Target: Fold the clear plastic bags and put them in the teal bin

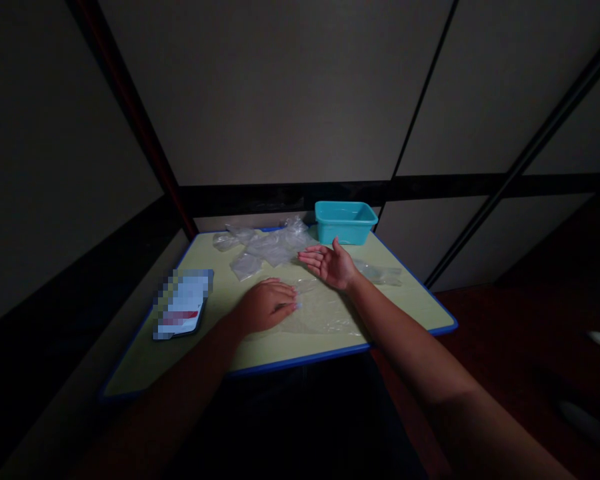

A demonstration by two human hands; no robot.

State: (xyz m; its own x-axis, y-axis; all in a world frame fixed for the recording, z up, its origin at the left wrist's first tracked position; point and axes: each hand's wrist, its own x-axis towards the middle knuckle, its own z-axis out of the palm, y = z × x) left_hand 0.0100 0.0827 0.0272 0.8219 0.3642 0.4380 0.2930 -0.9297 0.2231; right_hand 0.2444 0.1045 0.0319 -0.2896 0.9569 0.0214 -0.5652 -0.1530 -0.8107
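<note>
A clear plastic bag (325, 317) lies flat on the yellowish table (260, 357) near its front edge. My left hand (267, 305) rests palm down at the left part of this bag, its thumb and fingers slightly apart. My right hand (330, 265) is turned with the palm up above the bag's far side, fingers stretched out and thumb raised, holding nothing. Behind my hands sits a loose pile of crumpled clear bags (277, 245). Another clear plastic piece (380, 273) lies just right of my right hand.
A turquoise plastic basket (345, 230) stands at the back right of the table. A phone (183, 303) with a lit, partly blurred screen lies at the left. The table has a blue edge, and panelled walls rise behind it.
</note>
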